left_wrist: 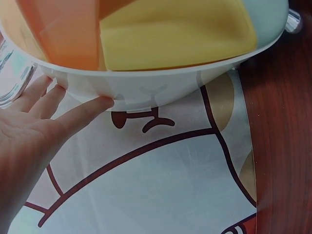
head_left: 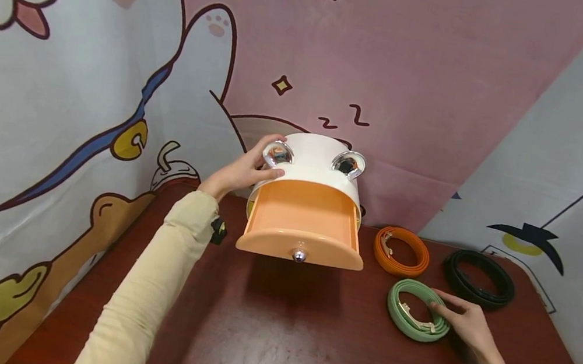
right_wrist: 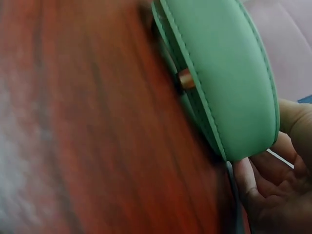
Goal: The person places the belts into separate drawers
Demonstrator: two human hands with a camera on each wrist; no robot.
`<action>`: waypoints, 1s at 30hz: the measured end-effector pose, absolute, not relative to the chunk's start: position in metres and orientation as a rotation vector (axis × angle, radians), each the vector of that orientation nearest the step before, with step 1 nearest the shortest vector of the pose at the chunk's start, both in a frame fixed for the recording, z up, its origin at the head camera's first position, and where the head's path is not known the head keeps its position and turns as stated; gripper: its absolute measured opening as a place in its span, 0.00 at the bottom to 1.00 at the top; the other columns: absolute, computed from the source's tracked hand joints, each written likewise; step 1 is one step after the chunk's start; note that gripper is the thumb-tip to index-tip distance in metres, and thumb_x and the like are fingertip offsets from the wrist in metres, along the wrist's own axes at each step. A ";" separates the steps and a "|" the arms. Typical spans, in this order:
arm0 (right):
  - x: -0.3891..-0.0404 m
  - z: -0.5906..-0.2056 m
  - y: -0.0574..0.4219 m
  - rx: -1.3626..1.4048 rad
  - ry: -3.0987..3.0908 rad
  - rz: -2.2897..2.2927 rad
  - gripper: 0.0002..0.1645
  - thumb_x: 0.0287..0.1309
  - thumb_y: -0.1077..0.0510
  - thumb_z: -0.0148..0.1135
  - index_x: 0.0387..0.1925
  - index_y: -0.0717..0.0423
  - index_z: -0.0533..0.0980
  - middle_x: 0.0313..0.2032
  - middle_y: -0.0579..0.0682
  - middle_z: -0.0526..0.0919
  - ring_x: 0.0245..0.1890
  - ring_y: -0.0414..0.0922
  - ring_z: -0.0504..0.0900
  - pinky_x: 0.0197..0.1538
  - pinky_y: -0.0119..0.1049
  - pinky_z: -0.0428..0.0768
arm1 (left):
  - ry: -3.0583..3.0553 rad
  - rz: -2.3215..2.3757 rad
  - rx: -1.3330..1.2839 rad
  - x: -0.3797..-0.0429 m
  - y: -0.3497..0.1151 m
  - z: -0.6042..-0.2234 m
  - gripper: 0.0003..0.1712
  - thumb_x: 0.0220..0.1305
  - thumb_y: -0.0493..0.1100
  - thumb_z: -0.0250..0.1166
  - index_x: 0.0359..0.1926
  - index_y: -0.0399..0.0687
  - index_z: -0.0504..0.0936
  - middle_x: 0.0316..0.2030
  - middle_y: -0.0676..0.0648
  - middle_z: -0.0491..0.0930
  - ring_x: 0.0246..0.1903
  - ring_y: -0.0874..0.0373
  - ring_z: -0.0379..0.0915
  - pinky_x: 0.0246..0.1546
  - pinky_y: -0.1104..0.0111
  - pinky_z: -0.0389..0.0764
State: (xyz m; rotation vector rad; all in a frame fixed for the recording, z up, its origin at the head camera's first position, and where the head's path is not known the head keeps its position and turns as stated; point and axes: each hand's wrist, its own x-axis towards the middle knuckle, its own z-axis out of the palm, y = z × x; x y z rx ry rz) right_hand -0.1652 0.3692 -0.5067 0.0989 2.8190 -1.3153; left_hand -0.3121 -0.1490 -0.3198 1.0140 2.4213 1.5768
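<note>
A white drawer box (head_left: 311, 169) with two shiny round eye-like parts stands at the back of the table. Its orange drawer (head_left: 304, 209) is pulled out and shows a round metal knob on its front. My left hand (head_left: 242, 171) rests on the box's left side; in the left wrist view, fairly straight fingers touch the white wall. At the right, my right hand (head_left: 472, 325) pinches the near right edge of a coiled green belt (head_left: 416, 333) with a gold-coloured buckle. The green belt (right_wrist: 229, 73) looks slightly tilted in the right wrist view, its lower rim by the tabletop.
A coiled orange belt (head_left: 415, 270) lies right of the box, and a coiled black belt (head_left: 486, 297) is farther right. The dark red wooden table (head_left: 267, 326) meets a cartoon-printed cloth (head_left: 411, 88) at its back and sides.
</note>
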 end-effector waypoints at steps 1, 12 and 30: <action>-0.165 -0.508 0.368 0.083 2.837 -1.308 0.33 0.60 0.44 0.66 0.59 0.62 0.75 0.49 0.57 0.82 0.39 0.21 0.72 0.39 0.23 0.72 | 2.425 1.572 1.012 -0.312 -0.149 -0.319 0.40 0.68 0.36 0.61 0.73 0.51 0.48 0.59 0.38 0.66 0.60 0.46 0.66 0.58 0.52 0.66; -0.164 -0.506 0.349 -0.012 2.865 -1.414 0.27 0.60 0.49 0.67 0.54 0.62 0.79 0.45 0.53 0.85 0.41 0.26 0.75 0.41 0.20 0.71 | 2.416 1.574 0.998 -0.311 -0.148 -0.320 0.40 0.68 0.36 0.61 0.72 0.54 0.48 0.59 0.39 0.67 0.59 0.48 0.67 0.56 0.55 0.68; -0.174 -0.490 0.319 -0.024 2.900 -1.459 0.24 0.59 0.52 0.69 0.52 0.62 0.80 0.30 0.56 0.85 0.14 0.34 0.55 0.19 0.32 0.60 | 2.418 1.580 0.996 -0.312 -0.150 -0.321 0.40 0.68 0.36 0.61 0.72 0.53 0.49 0.60 0.40 0.66 0.60 0.49 0.66 0.58 0.56 0.67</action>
